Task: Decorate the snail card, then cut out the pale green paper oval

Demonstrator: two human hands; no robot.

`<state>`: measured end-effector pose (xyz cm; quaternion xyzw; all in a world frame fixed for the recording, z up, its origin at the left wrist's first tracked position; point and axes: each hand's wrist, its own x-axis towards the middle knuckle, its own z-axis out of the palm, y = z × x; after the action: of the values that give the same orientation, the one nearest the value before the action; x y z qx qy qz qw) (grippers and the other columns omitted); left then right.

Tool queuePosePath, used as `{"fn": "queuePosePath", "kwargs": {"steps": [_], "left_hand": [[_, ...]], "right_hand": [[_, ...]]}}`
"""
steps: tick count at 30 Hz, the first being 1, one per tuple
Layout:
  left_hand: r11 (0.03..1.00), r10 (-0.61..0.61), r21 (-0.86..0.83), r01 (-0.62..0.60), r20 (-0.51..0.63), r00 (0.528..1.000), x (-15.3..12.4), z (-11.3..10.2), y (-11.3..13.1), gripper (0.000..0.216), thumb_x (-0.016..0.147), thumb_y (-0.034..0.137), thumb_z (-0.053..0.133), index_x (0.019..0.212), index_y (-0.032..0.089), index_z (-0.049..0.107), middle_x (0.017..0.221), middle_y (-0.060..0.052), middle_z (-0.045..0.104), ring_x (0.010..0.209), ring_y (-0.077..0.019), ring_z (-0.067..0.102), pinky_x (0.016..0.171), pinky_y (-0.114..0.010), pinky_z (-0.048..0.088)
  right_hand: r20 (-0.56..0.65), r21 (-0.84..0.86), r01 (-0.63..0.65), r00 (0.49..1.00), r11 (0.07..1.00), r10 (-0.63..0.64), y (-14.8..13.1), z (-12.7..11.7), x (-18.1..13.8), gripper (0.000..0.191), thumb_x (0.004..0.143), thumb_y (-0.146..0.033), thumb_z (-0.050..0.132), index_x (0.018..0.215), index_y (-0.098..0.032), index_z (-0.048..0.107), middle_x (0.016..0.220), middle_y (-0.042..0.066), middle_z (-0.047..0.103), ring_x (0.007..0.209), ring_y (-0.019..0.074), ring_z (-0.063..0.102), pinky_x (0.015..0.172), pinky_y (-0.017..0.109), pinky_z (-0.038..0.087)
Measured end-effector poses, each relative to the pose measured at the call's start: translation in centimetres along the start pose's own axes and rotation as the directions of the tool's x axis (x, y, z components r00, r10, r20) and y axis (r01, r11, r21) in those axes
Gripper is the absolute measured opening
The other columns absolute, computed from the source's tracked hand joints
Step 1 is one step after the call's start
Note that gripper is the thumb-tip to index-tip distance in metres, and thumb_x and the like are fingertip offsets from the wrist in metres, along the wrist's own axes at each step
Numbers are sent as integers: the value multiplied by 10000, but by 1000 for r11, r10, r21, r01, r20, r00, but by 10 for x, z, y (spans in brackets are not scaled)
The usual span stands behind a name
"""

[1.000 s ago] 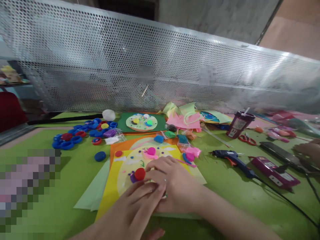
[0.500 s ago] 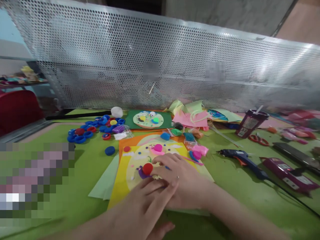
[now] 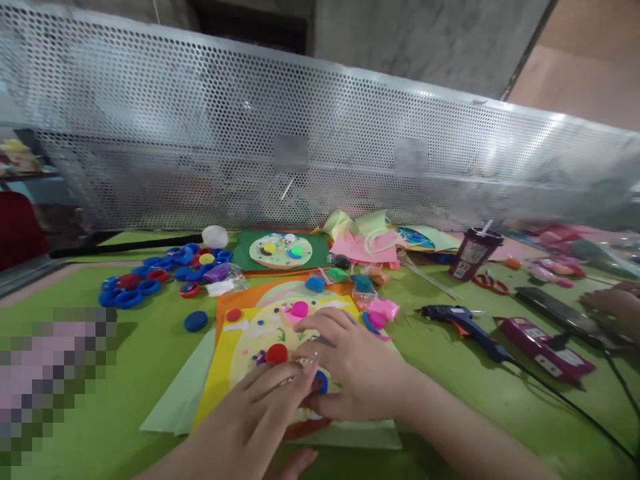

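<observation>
One glue gun, one cup, one scissors.

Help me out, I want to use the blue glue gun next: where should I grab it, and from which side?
Grip the glue gun by its blue body near the orange trigger, reaching from the right, probably with the right hand. It lies flat on the green table, nozzle pointing left, with its black cord trailing right, so avoid the nozzle end and let the cord follow.
</observation>
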<state>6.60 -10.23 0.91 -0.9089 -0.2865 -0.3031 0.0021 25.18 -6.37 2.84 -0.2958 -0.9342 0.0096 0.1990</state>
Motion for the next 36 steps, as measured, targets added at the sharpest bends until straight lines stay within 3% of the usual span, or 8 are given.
{"fn": "queuePosePath", "kwargs": {"steps": [5, 11, 15, 18, 25, 29, 32, 36], "left_hand": [[999, 32, -18, -32, 19, 999, -1, -1, 3, 734, 804, 260, 543, 1406, 253, 124, 1077, -67, 697, 957, -262, 647, 847, -346, 515], [991, 12, 137, -7, -33, 999, -4, 0, -1, 646, 881, 289, 395, 1418, 189, 50, 1054, -104, 703, 933, -236, 667, 780, -285, 548], [967, 46, 250, -49, 18, 999, -2, 0, 1, 637, 902, 263, 322, 1414, 141, -36, 1027, -123, 710, 921, -224, 675, 763, -280, 555], [958, 31, 286, -29, -1, 1000, -2, 0, 1, 620, 898, 286, 316, 1415, 136, 9, 977, -126, 724, 880, -233, 691, 727, -298, 571], [991, -131, -20, 132, 36, 991, -4, 0, 3, 562, 855, 200, 343, 1378, 188, 139, 1061, -100, 679, 947, -148, 664, 729, -167, 543], [979, -191, -57, 194, 62, 980, -6, -2, 3, 596, 837, 213, 422, 1370, 231, 155, 1084, -65, 676, 991, -153, 642, 845, -222, 509], [942, -274, -166, 292, 124, 954, -7, -3, 5, 634, 842, 209, 427, 1382, 237, 98, 1127, -62, 649, 1039, -146, 611, 837, -202, 514], [902, -226, -334, 273, 174, 958, -6, -4, 9, 681, 838, 142, 393, 1388, 293, 20, 1154, -52, 614, 1029, -125, 608, 762, -170, 546]], "right_hand": [[5, -2, 46, 999, 999, -46, -3, 1, 3, 390, 700, -415, 626, 1022, -197, 595, 1215, 61, 533, 1107, 268, 429, 948, 393, 359], [-59, 25, 28, 998, 999, -26, 4, -1, -1, 353, 695, -344, 630, 1002, -169, 619, 1214, 91, 519, 1111, 273, 417, 931, 396, 373], [-35, 14, 56, 998, 998, -56, 3, -2, -1, 367, 679, -341, 635, 1001, -166, 623, 1208, 88, 521, 1106, 285, 415, 916, 392, 386], [-36, 18, 57, 998, 998, -56, 5, -6, -2, 365, 706, -360, 631, 1016, -167, 621, 1227, 89, 510, 1119, 279, 409, 924, 391, 382], [-1, 23, 46, 999, 999, -46, 7, -10, -2, 389, 702, -360, 653, 1023, -142, 624, 1225, 108, 519, 1107, 302, 422, 901, 430, 410], [-4, 53, 48, 999, 997, -48, 8, -10, -4, 357, 737, -355, 628, 1021, -139, 627, 1210, 113, 519, 1114, 274, 422, 928, 400, 394], [-26, 79, 38, 999, 996, -36, 9, -9, -4, 339, 742, -338, 625, 1012, -132, 629, 1206, 117, 513, 1112, 261, 421, 937, 381, 386], [9, 100, 33, 999, 994, -34, 7, -5, -4, 323, 712, -304, 644, 997, -152, 627, 1219, 97, 521, 1105, 276, 430, 898, 401, 419]]}}
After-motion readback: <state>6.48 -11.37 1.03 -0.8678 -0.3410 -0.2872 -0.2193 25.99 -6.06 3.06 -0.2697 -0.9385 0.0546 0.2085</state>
